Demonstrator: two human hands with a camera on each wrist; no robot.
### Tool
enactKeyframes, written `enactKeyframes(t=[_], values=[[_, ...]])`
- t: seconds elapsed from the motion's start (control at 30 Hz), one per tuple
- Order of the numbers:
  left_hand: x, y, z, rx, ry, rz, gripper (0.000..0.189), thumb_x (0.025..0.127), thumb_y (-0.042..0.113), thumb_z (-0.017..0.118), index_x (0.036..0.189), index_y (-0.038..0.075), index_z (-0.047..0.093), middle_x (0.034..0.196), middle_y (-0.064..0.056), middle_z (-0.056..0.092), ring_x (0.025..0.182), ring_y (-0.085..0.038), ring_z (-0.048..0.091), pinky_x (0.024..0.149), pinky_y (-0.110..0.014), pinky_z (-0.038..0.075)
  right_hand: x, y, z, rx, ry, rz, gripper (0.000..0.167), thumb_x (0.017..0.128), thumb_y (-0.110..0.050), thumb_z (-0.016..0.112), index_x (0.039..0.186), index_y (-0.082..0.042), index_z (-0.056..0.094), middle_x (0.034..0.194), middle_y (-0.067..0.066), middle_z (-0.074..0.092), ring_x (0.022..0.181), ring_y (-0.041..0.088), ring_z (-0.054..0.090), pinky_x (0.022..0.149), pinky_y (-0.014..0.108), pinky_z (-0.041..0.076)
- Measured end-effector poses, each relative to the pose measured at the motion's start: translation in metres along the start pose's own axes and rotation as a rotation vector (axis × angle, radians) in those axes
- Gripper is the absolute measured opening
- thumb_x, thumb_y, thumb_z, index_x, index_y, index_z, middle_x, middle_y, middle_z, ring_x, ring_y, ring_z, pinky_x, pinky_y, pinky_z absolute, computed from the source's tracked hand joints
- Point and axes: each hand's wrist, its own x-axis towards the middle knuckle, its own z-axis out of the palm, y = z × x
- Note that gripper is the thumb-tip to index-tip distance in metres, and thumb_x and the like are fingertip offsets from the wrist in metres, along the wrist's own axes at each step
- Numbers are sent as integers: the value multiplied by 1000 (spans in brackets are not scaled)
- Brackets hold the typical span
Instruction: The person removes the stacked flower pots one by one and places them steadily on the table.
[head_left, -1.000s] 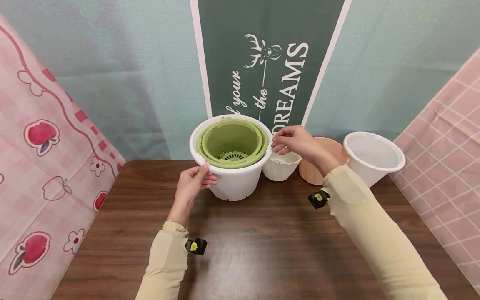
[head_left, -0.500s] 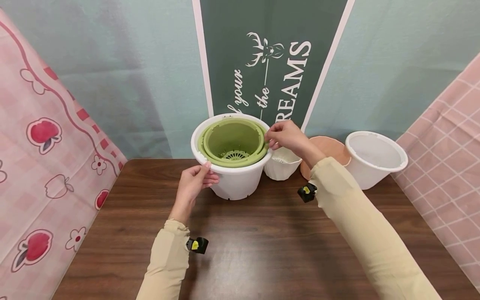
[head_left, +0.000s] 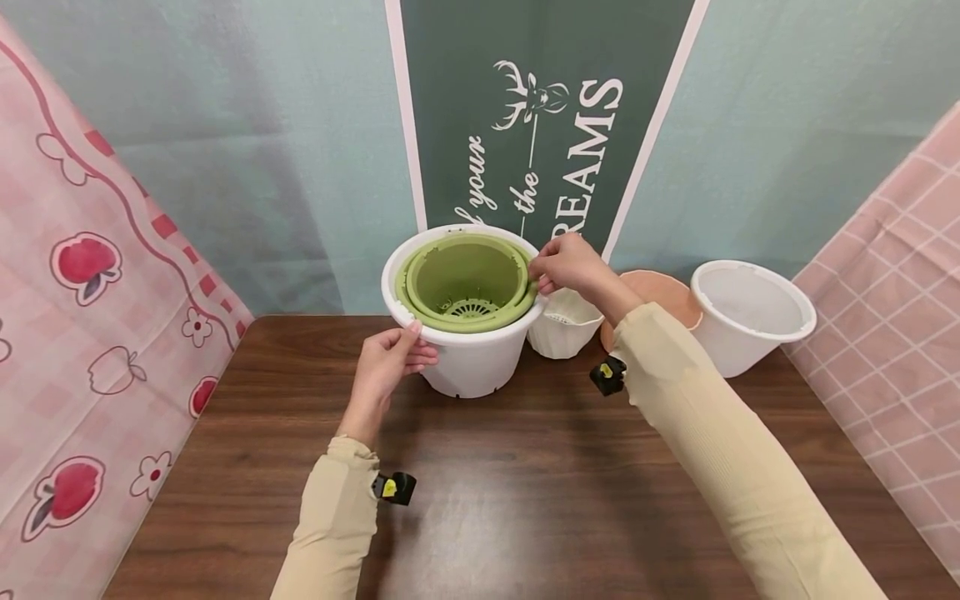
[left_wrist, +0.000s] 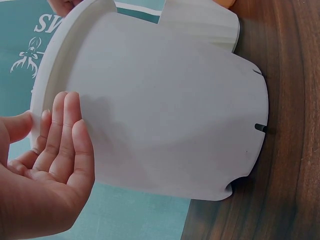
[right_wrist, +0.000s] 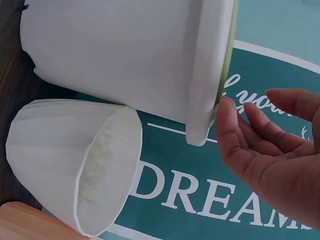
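A large white flower pot (head_left: 472, 367) stands on the table, with green pots (head_left: 472, 279) nested inside it; slots show in the innermost one's bottom. My left hand (head_left: 382, 365) pinches the white pot's rim at the front left, thumb over the edge and fingers beneath it. In the left wrist view those fingers (left_wrist: 62, 137) lie along the outer wall. At the right side, my right hand (head_left: 576, 265) reaches over a small white pot, its fingertips right at the green rim. The right wrist view shows this hand's fingers (right_wrist: 265, 135) loosely bent, thumb apart from them.
Right of the large pot, the small white faceted pot (head_left: 562, 335), an orange pot (head_left: 656, 293) and another white pot (head_left: 738, 350) stand in a row. Behind them hangs a printed cloth (head_left: 337, 167). Pink cloths flank the brown table (head_left: 480, 492).
My right hand has moved left, from beside the white rim to the green rim, and then barely shifted. The left hand keeps its hold, and the pots stay in place.
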Motion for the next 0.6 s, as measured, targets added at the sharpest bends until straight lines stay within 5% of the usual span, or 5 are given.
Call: enactKeyframes(t=[0.27,0.6], values=[[1,-1,2,-21,6,6,33,94,23,52,89,-10,57,64,-5,64,59,-11,64,56,-20,51,-1,-10,0,-43,-18,47,20,85,-1,51,94,15,60,66,11,61,48,8,56,56,24,53],[1,1,2,-18,15,-5,32,94,23,52,86,-8,57,64,-5,65,59,-11,64,57,-21,51,-1,-19,3,33,-3,104,20,82,2,47,88,17,58,65,13,57,45,11,56,58,30,55]])
